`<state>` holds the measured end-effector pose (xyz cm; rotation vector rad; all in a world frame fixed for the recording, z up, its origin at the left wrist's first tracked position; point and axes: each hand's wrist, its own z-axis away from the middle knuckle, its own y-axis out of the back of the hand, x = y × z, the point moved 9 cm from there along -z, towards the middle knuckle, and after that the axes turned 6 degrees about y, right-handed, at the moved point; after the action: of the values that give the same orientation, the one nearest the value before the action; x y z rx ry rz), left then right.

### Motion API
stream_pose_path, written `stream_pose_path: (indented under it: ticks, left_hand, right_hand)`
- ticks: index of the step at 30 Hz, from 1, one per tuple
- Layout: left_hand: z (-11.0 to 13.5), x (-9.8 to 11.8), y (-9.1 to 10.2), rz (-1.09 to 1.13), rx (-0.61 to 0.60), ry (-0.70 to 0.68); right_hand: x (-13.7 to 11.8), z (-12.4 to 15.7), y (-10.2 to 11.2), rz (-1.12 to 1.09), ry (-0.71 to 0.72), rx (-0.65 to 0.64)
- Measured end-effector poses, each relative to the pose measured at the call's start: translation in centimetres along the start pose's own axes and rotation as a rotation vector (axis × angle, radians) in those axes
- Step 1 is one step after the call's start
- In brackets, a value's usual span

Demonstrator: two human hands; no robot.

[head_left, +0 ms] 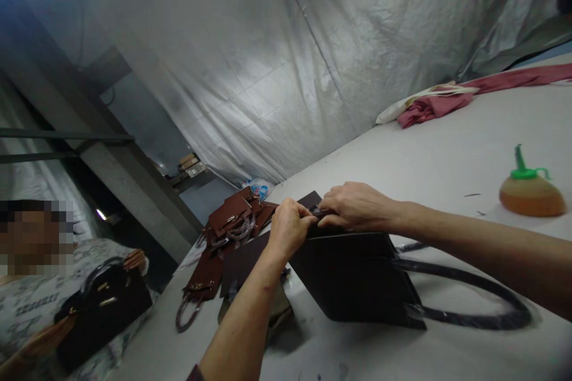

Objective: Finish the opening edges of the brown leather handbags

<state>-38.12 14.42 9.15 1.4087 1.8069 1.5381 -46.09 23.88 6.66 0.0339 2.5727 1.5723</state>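
Observation:
A black handbag lies tilted on the table in front of me, its plastic-wrapped handles reaching out to the right. My left hand is closed in a pinch at the bag's far end. Right beside it, my right hand has its fingers bent around the same dark edge. Between the fingertips is a small dark part of the bag; its exact shape is hidden. Under my left forearm, another dark brown bag piece lies partly covered.
Several reddish-brown handbags are piled at the table's far left. A squeeze bottle of amber liquid with a green cap stands at right. Pink cloth lies along the back. At left, a person holds another black handbag.

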Motion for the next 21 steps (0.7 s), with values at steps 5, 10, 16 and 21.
stream_pose_path:
  ticks: [5, 10, 16, 21]
  left_hand:
    - [0.2, -1.4, 0.8, 0.051, 0.04, 0.027]
    - [0.5, -2.9, 1.1, 0.121, 0.042, 0.014]
    - [0.6, -3.8, 0.8, 0.099, 0.013, 0.119]
    - [0.6, -3.3, 0.9, 0.035, 0.036, 0.132]
  right_hand:
    - [0.5, -1.4, -1.0, 0.0, -0.02, -0.064]
    - [1.6, -0.8, -0.9, -0.042, -0.025, -0.055]
    - [1.7, -0.6, -0.6, -0.055, -0.052, -0.043]
    - [1.4, -0.6, -0.6, -0.053, -0.06, -0.018]
